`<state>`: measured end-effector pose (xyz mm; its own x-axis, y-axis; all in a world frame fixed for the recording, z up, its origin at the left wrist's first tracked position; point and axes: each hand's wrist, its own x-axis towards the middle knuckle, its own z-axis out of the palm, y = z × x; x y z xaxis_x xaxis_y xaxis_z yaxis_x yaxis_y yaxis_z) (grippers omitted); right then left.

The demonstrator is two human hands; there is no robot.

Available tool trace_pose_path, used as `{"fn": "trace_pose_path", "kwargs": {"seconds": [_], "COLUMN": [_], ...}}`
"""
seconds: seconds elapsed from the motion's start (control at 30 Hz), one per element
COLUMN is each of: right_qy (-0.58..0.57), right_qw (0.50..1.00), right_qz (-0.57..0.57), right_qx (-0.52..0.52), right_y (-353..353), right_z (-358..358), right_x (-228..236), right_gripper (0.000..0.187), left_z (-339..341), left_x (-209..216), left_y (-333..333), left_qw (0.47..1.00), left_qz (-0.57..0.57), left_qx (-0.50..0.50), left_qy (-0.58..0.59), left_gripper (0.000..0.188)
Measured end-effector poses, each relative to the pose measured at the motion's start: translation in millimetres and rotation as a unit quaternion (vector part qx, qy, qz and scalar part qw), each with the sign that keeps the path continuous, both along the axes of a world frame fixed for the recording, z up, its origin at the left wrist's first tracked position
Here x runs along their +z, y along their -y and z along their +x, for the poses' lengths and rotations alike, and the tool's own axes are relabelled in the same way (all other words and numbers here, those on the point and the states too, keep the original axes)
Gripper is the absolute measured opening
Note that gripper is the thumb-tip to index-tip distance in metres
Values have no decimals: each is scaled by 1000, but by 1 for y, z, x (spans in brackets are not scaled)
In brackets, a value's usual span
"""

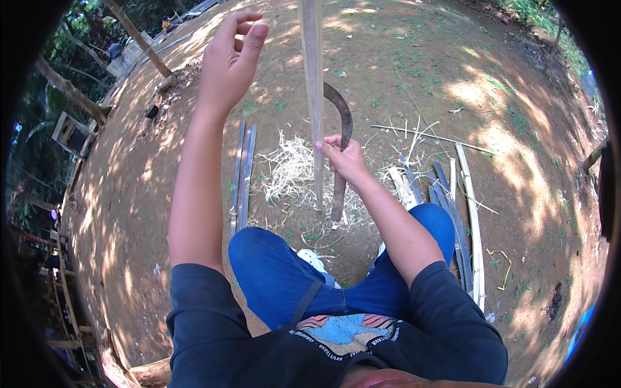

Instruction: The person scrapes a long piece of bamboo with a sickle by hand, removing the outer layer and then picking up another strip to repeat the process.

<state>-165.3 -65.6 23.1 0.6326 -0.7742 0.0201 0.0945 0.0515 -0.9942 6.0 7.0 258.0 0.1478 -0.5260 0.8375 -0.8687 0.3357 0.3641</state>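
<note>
My right hand [347,160] is closed around the handle of a curved sickle [343,107], whose dark blade arcs upward and away from me. Its thumb presses against a long pale strip of split bamboo or wood [312,71], which stands nearly upright just left of the sickle and runs out past the top of the view. Raised to the left of that strip, my left hand [234,57] is empty, with the thumb apart and the fingers loosely bent. Below the hands, a heap of thin pale shavings [289,169] lies on the ground between my knees and the far yard.
Dark strips [243,174] lie left of the shavings. More dark strips [446,187] and a pale strip [471,223] lie beside my right knee. A thin stick [433,138] crosses the dirt beyond. Tree trunks [71,90] and a wooden frame [72,136] stand far left.
</note>
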Motion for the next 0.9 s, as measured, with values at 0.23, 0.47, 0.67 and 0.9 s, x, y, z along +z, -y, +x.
{"fn": "trace_pose_path", "kwargs": {"seconds": [0.23, 0.47, 0.67, 0.9], "right_qy": [-16, -8, -1, 18], "right_qw": [999, 999, 999, 998], "right_qz": [13, -1, -18, -35], "right_qx": [35, 43, 36, 42], "right_y": [-7, -10, -7, -3], "right_z": [1, -1, 6, 7], "right_x": [8, 10, 6, 4], "right_gripper": [48, 45, 41, 39], "left_z": [-42, -32, -24, -4], "left_x": [43, 48, 54, 46], "left_y": [10, 8, 17, 24], "left_qw": [968, 968, 951, 971], "left_qz": [-95, -119, -179, -180], "left_qx": [38, 32, 36, 85], "left_qy": [228, 217, 249, 133], "left_gripper": [32, 31, 28, 41]}}
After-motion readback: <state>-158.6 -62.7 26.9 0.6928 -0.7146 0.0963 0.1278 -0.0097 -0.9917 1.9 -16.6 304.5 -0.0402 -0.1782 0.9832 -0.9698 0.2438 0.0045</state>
